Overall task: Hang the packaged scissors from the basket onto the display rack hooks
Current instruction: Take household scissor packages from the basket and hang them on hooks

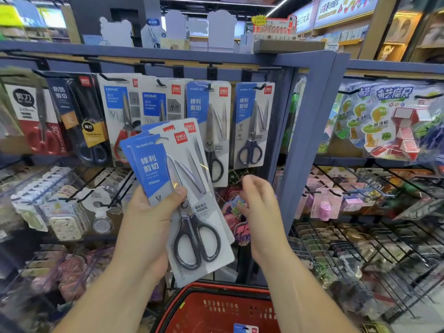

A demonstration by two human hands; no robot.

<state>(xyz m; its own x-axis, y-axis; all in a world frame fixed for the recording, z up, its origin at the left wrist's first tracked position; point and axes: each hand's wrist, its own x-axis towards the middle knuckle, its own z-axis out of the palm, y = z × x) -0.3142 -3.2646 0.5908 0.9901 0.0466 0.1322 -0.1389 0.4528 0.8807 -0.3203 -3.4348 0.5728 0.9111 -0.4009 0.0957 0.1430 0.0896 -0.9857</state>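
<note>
The left hand's thumb (pixel 179 191) is pressing across the front of a fanned stack of packaged scissors (pixel 156 169) while the other fingers are curling behind the cards, so the left hand (pixel 149 219) is pinching the stack along its lower left edge. The right hand (pixel 259 207) is hovering just beside the stack's right edge, fingers loosely bent and gripping nothing. At least three cards are showing in the fan, tops tilting up toward the rack. Each pack is looking light and flat: stiff card under a glossy blister, probably sliding easily against its neighbours, with the weight likely sitting low at the black handles. Pinching one by its top corner, beside the hang slot, seems the surest hold. Matching packs (pixel 209 131) are hanging from a hook (pixel 211 87) near the rack's right upright (pixel 310 140), and a spare pack (pixel 246 329) is lying at the near edge of the red basket (pixel 216 288) below.
</note>
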